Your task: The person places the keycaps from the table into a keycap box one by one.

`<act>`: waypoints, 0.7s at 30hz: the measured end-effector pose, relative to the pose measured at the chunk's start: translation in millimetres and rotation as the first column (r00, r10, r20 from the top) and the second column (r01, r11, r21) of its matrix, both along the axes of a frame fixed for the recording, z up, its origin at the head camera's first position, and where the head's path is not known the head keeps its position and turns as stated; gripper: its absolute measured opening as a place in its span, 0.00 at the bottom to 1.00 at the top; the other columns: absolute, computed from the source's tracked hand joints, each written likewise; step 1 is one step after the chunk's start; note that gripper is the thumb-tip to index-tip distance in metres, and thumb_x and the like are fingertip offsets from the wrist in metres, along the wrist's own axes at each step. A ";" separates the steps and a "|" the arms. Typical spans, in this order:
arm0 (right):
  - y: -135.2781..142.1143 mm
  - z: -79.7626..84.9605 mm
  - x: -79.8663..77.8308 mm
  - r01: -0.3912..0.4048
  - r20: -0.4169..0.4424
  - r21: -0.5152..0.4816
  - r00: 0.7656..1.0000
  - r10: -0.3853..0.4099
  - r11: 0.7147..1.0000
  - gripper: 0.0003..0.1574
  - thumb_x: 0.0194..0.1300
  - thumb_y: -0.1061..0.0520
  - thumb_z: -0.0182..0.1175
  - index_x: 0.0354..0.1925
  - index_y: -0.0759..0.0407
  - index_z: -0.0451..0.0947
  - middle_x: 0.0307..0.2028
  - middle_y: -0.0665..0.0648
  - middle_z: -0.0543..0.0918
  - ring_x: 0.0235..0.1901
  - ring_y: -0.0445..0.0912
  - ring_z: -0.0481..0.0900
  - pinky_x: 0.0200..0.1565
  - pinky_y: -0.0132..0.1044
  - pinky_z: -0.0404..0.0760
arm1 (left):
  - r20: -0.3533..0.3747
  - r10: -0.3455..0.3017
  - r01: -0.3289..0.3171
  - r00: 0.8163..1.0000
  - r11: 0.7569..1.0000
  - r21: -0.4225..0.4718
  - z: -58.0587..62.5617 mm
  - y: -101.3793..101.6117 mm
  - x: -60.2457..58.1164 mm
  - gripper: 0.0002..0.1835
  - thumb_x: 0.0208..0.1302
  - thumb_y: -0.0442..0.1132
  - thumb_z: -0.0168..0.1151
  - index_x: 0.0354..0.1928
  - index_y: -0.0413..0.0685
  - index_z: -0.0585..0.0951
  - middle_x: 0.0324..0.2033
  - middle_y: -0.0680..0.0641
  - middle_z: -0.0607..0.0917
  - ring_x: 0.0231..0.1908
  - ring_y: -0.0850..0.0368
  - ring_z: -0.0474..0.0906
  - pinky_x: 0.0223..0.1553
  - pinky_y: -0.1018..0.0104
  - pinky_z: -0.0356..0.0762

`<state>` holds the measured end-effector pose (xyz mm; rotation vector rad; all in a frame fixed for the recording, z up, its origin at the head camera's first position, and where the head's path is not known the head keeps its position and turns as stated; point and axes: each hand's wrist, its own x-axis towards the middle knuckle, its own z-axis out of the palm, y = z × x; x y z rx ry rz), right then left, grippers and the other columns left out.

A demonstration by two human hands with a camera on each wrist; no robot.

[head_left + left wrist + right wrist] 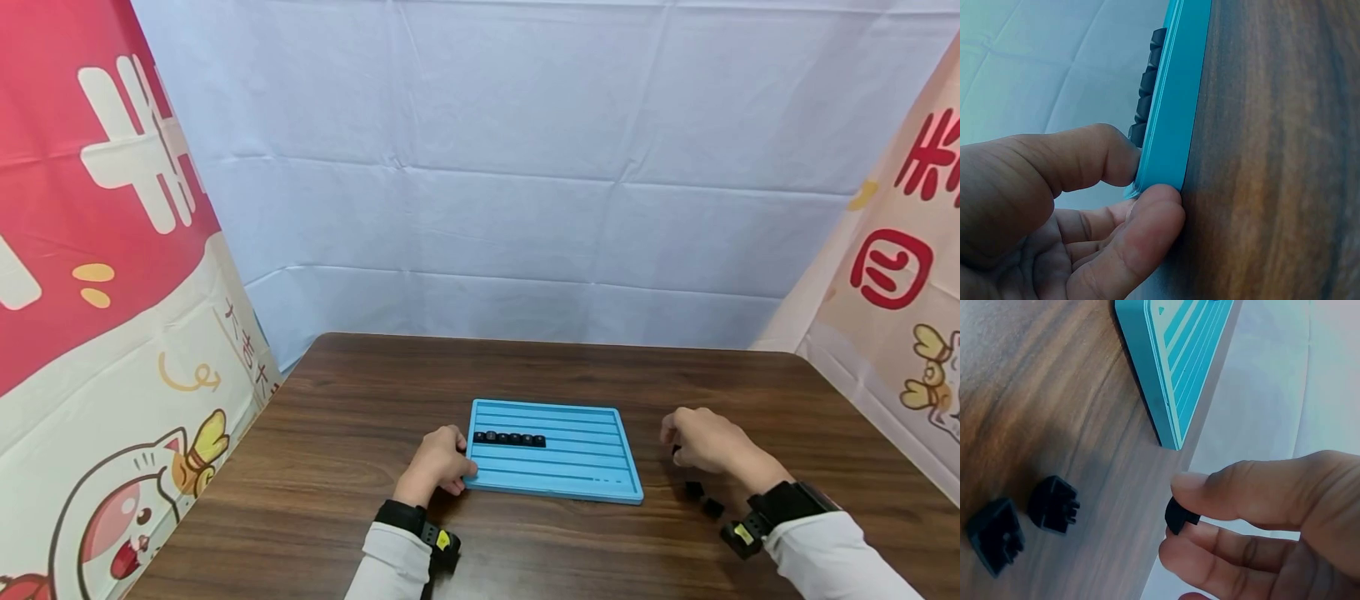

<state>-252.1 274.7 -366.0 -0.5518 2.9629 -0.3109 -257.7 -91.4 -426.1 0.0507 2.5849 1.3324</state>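
Note:
A light-blue ridged tray (585, 460) lies on the table. Several black keycaps (510, 439) stand side by side in one of its grooves, starting from the left edge. My left hand (437, 462) grips the tray's left edge between thumb and fingers, close to the row. To the right of the tray, my right hand (708, 439) is over the table, pinching a black keycap (1179, 515) between thumb and fingers. Two loose keycaps lie near that hand: one keycap (1050, 503) shows its stem side, and so does the other keycap (997, 537).
The dark wooden table (360, 400) carries all of this. A pale cloth (510, 225) hangs behind its far edge, with printed cloths on the left (112, 333) and right (877, 333). Each wrist wears a black strap with a small device.

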 end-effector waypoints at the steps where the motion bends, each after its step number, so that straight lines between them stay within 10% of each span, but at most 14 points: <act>1: 0.1 0.3 0.1 -0.002 -0.003 -0.001 1.000 0.002 1.000 0.12 0.49 0.70 0.65 0.35 0.62 0.78 0.29 0.54 0.78 0.26 0.48 0.76 0.25 0.41 0.76 | 0.001 0.002 -0.002 1.000 1.000 0.001 0.0 0.0 -0.1 0.14 0.51 0.24 0.65 0.37 0.36 0.70 0.22 0.39 0.74 0.14 0.53 0.77 0.15 0.63 0.78; 10: 1.2 0.8 -1.8 -0.029 -0.011 -0.026 1.000 0.029 0.999 0.10 0.50 0.72 0.63 0.33 0.64 0.79 0.29 0.55 0.79 0.26 0.47 0.76 0.25 0.41 0.77 | -0.003 0.008 -0.008 1.000 1.000 0.000 -0.6 0.6 0.4 0.14 0.51 0.24 0.65 0.37 0.36 0.70 0.21 0.40 0.74 0.13 0.53 0.76 0.15 0.64 0.78; 21: 16.0 -10.5 -9.8 -0.143 0.039 -0.319 0.986 0.164 0.937 0.11 0.54 0.71 0.61 0.38 0.65 0.80 0.33 0.56 0.81 0.29 0.43 0.77 0.26 0.34 0.77 | 0.001 0.007 -0.007 1.000 1.000 -0.003 -3.1 0.5 -2.1 0.14 0.50 0.25 0.65 0.37 0.36 0.70 0.21 0.39 0.74 0.13 0.53 0.76 0.15 0.63 0.78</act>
